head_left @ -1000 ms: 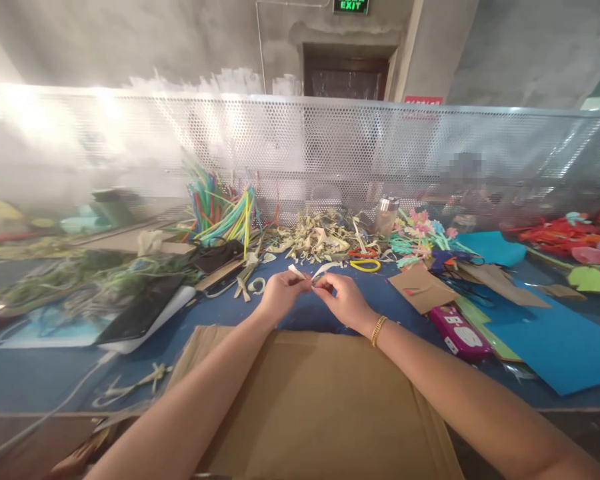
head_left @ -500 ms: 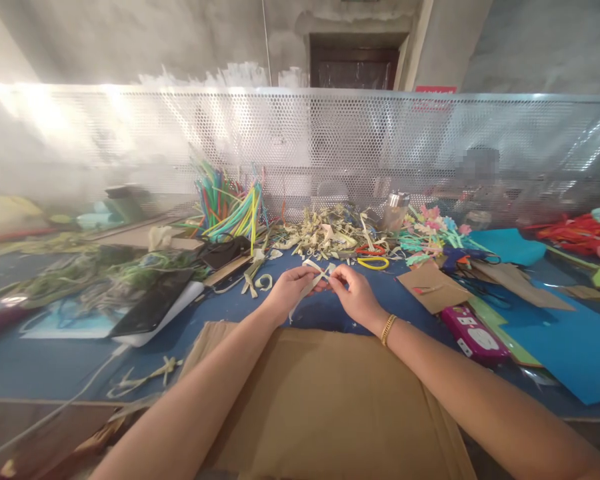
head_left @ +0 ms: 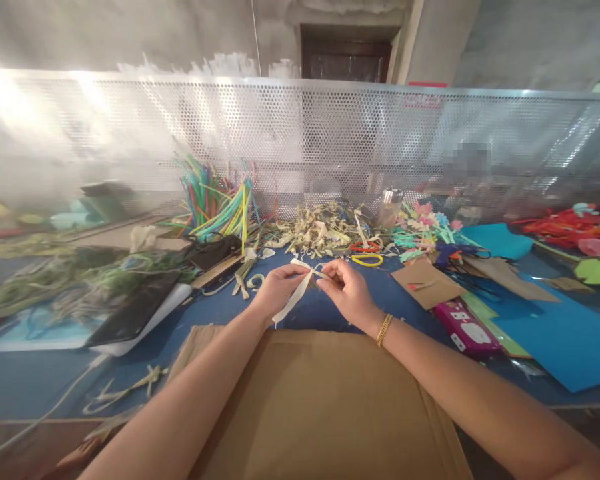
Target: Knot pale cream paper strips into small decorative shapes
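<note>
Between my hands is a pale, cream-coloured flat strip (head_left: pixel 294 301), crossed or looped at its middle, with one end hanging down to the left. The fingers of my left hand (head_left: pixel 279 288) pinch it from the left side. My right hand (head_left: pixel 347 288), with a gold bracelet (head_left: pixel 385 330) at the wrist, pinches a thin loop of it from the right. Both hands are above the blue tabletop (head_left: pixel 320 315), just past the far edge of a cardboard sheet (head_left: pixel 330 407). The fingertips partly hide how the strip crosses.
Behind my hands lies a heap of dry strips (head_left: pixel 325 227), with yellow-handled scissors (head_left: pixel 367 260) in front. Coloured pipe cleaners (head_left: pixel 205 200) stand back left. A dark tablet-like slab (head_left: pixel 135 313) lies left; a purple box (head_left: pixel 466 330) and blue sheet (head_left: pixel 565 333) lie right. Perforated metal panel (head_left: pixel 280 127) behind.
My hands have shifted slightly left in view, along with the whole scene. The strip's hanging end now shows broad and flat below my left fingers, and a loop shows by my right fingers.
</note>
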The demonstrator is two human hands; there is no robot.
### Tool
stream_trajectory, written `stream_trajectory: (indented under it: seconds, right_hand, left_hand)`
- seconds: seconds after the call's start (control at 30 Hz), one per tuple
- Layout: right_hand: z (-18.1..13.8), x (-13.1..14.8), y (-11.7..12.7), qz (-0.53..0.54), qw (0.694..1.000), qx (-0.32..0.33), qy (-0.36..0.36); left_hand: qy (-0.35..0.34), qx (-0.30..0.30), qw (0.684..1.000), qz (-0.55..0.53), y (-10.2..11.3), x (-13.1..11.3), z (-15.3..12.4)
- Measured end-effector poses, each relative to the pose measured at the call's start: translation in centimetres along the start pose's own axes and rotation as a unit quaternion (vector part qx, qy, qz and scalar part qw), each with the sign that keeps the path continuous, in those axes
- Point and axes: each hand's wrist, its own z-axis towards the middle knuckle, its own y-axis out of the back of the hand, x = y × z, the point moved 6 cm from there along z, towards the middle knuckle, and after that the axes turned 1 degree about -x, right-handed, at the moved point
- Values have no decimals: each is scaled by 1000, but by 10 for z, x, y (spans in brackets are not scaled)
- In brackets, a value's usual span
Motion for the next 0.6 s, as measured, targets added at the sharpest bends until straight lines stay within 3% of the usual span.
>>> stream_trajectory:
  seconds: [0.4, 0.6]
  right_hand:
    - [-1, 20, 9, -107, 991, -29, 73]
    - [-1, 21, 10, -143, 984, -31, 98]
  left_hand:
    - [-12, 42, 999, -32, -11, -5, -6]
    - [-23, 11, 999, -20, -5, -1, -4]
